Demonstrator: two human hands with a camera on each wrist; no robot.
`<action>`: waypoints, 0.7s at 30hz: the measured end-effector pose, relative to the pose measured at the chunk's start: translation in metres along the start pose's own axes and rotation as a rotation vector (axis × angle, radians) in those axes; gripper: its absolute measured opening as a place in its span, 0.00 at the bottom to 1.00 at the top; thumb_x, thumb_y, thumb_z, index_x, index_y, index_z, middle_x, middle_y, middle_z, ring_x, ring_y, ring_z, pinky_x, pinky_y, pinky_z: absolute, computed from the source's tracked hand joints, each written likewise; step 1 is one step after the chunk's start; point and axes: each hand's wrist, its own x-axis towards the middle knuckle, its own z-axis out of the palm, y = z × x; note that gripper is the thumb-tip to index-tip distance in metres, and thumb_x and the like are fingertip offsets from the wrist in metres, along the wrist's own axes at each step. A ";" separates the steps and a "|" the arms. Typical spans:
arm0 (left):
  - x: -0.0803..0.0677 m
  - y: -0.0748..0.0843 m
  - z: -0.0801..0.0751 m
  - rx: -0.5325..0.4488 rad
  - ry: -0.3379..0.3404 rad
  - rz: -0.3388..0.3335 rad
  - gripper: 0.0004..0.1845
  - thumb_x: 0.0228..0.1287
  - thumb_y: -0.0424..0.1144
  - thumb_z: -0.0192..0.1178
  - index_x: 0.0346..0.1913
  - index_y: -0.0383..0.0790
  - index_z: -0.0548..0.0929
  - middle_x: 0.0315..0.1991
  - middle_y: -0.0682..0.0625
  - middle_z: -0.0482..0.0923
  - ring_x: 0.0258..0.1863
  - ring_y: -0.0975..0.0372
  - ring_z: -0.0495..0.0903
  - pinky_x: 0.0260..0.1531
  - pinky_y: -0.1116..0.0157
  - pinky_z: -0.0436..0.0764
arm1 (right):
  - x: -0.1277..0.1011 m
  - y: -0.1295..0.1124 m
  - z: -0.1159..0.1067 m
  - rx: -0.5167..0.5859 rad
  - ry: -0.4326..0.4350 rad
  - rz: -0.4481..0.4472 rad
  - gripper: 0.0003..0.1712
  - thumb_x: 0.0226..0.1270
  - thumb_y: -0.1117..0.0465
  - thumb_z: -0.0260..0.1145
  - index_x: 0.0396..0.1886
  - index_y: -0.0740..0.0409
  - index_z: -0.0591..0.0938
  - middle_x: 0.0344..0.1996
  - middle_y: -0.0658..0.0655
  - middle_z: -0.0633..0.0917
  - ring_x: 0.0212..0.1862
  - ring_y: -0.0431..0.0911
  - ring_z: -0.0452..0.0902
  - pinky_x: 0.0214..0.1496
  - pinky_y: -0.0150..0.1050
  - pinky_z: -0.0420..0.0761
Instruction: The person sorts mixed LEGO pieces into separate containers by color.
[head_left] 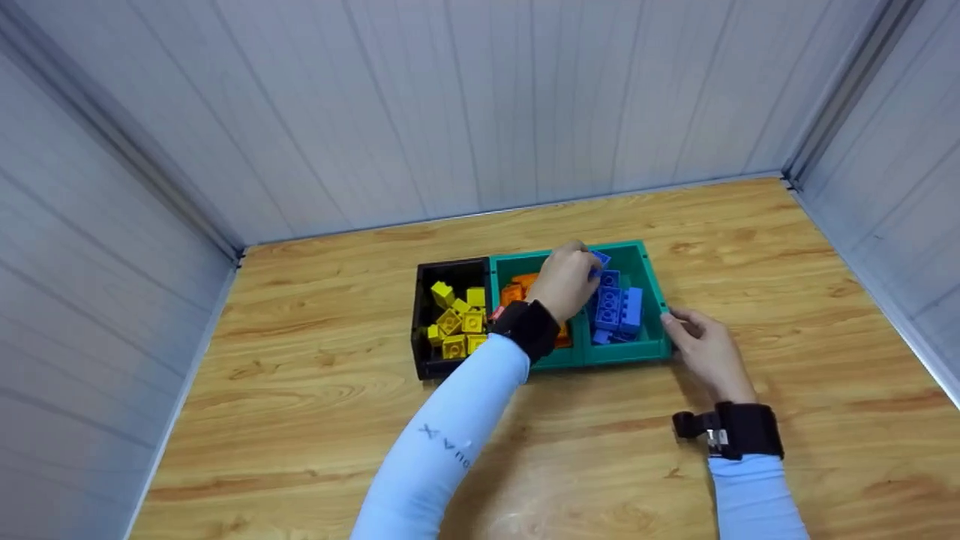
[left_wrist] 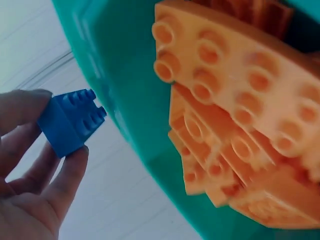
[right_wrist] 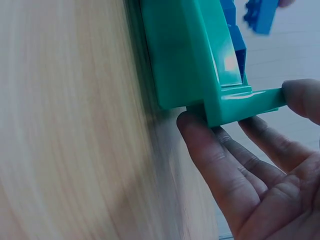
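The left hand (head_left: 564,279) is pinching 1 small blue brick (left_wrist: 70,121) between thumb and fingertips, hovering at centre frame over the teal bin (head_left: 651,346), above the divide between its orange bricks (left_wrist: 235,125) and blue bricks (head_left: 615,307). The brick looks light, rigid and smooth, so a pinch on 2 opposite flat sides should be gripping best. The right hand (head_left: 705,346) is steadying the bin's right rim, thumb on top and fingers underneath. To the left, a black bin (head_left: 421,315) is holding yellow bricks (head_left: 457,324). Everything is sitting on a wood-grain surface (head_left: 300,390), with pale panelled walls (head_left: 450,105) filling the upper frame.
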 end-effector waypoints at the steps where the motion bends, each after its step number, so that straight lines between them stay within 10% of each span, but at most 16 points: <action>1: 0.002 0.000 0.001 0.021 0.003 -0.016 0.10 0.70 0.34 0.61 0.49 0.38 0.88 0.50 0.45 0.80 0.50 0.57 0.78 0.54 0.65 0.76 | 0.000 -0.001 0.002 0.001 -0.004 -0.004 0.42 0.73 0.36 0.54 0.71 0.65 0.69 0.61 0.70 0.77 0.59 0.58 0.75 0.48 0.39 0.82; 10: 0.007 0.012 0.011 0.154 0.019 -0.163 0.10 0.69 0.41 0.64 0.45 0.40 0.88 0.51 0.44 0.79 0.50 0.53 0.77 0.46 0.64 0.82 | -0.002 -0.006 0.006 -0.033 -0.006 -0.027 0.42 0.72 0.35 0.54 0.70 0.64 0.71 0.60 0.69 0.78 0.58 0.58 0.76 0.51 0.42 0.81; 21: 0.001 0.013 0.000 0.071 0.013 -0.104 0.09 0.68 0.41 0.65 0.42 0.39 0.90 0.44 0.47 0.82 0.45 0.55 0.79 0.48 0.64 0.78 | -0.002 -0.006 0.004 -0.040 -0.019 -0.002 0.42 0.73 0.37 0.54 0.71 0.65 0.68 0.62 0.70 0.76 0.60 0.60 0.74 0.53 0.48 0.81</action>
